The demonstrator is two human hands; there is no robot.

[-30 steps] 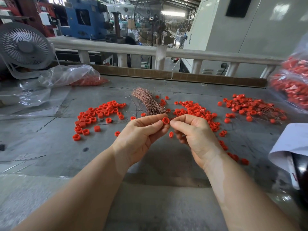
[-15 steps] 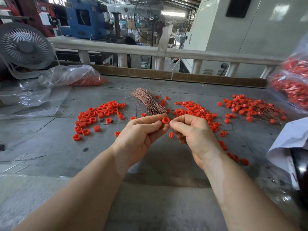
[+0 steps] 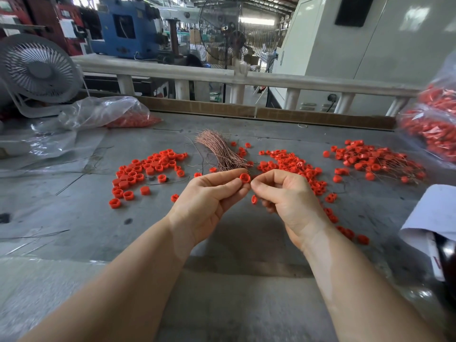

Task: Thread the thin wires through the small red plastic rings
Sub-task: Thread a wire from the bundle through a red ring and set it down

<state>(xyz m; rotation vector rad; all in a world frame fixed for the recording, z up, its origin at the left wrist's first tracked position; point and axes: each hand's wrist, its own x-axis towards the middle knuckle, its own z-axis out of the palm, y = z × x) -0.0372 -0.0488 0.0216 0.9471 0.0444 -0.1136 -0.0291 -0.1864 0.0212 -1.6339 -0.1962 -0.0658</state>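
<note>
the left hand (image 3: 207, 201) pinched one red ring (image 3: 245, 178) between thumb and fingertip, held up over the table (image 3: 74, 218) with its open face toward the camera. the right hand (image 3: 283, 193) was closed in a fine pinch right beside the ring, its thumb and forefinger nearly touching it; it probably gripped a wire, but the wire itself was too thin to make out. a second ring (image 3: 254, 199) showed just under the right fingers, though whether it was held or lay on the table could not be told.

the wire bundle (image 3: 222, 154) lay just beyond the hands, loose rings (image 3: 143, 171) to the left, more (image 3: 291, 164) to the right, and what looked like threaded ones (image 3: 375, 160) further right.

to do this well, the left hand should keep the ring steady with its hole unblocked, while the right grips the wire close to its tip so it does not buckle, then feeds it straight in. a loose pinch could let the ring spin or drop.
</note>
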